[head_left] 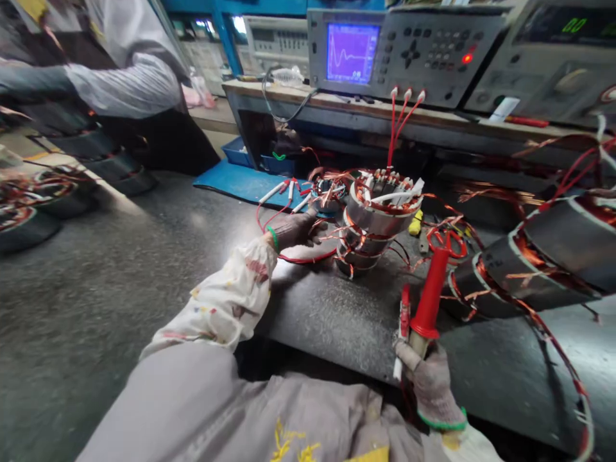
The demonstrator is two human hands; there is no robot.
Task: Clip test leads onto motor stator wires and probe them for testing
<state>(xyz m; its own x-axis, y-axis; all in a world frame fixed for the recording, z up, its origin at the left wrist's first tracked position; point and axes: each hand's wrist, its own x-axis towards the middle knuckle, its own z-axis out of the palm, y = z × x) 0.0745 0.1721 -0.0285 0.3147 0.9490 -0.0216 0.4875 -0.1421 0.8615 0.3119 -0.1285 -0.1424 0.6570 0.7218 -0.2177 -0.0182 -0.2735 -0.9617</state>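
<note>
A: Where's the stator?

B: Copper-wound motor stator stands upright on the dark speckled worktop, just beside the left hand. Laminated steel core, glossy enamelled windings, white-sleeved leads fanning out of the top.

A: Hands?

B: Left is in a grey knit glove with a green cuff. Its fingers are curled in against the thin red and copper leads by the stator. Can't tell if they're gripping. Right hand is closed tight around a red-handled test probe, with a slim red-and-white probe alongside it.

A: Nearby?

B: Second stator lies on its side to the right, trailing red wire. Red-handled scissors sit between the two stators. Blue rubber mat behind, white-tipped leads on it.

A: Room?

B: Benchtop tester on the shelf behind, blue screen showing a damped waveform, three red leads running down from its front. More wound stators at far left. Co-worker's grey sleeve upper left.
</note>
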